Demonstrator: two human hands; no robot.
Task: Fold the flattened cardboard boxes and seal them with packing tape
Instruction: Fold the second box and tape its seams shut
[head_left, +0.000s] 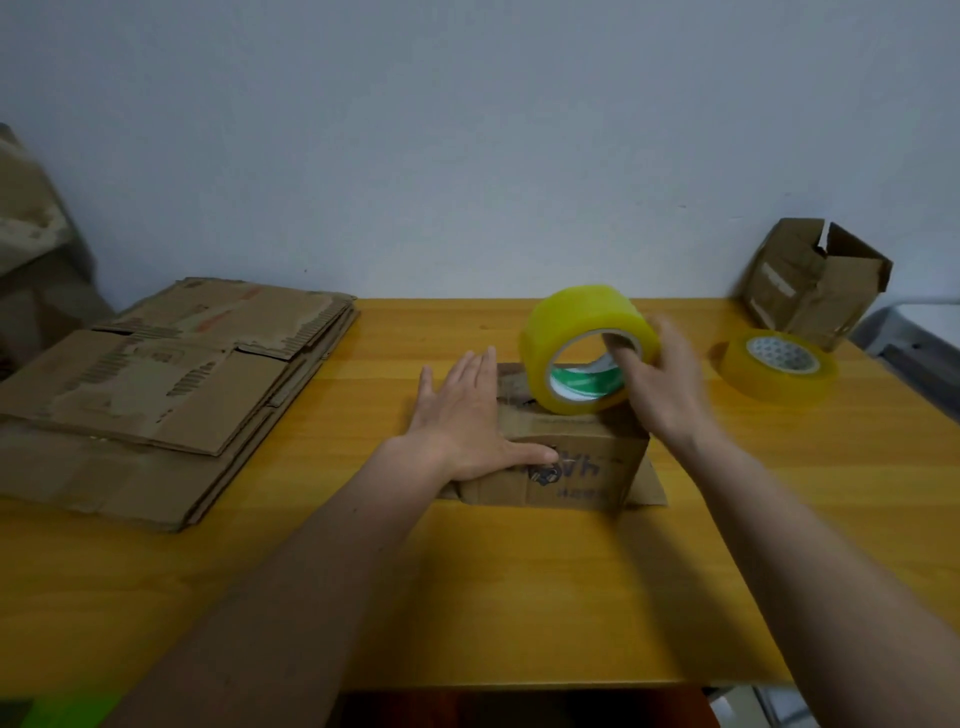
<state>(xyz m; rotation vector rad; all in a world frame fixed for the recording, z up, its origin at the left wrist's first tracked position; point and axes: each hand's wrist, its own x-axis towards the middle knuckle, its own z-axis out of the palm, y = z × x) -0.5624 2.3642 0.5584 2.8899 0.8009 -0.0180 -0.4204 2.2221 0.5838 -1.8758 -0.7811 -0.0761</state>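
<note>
A small folded cardboard box sits mid-table with blue printing on its near side. My left hand lies flat on its left top, fingers straight, thumb against the near face. A wide yellow roll of packing tape stands on edge on the box's top. My right hand holds the roll, thumb inside its core and fingers round the outer side; the hand is motion-blurred. A stack of flattened cardboard boxes lies on the table's left.
A second yellow tape roll lies flat at the right. Behind it a folded box with open flaps stands at the table's back right corner. The wooden table meets a pale wall. More cardboard leans at far left.
</note>
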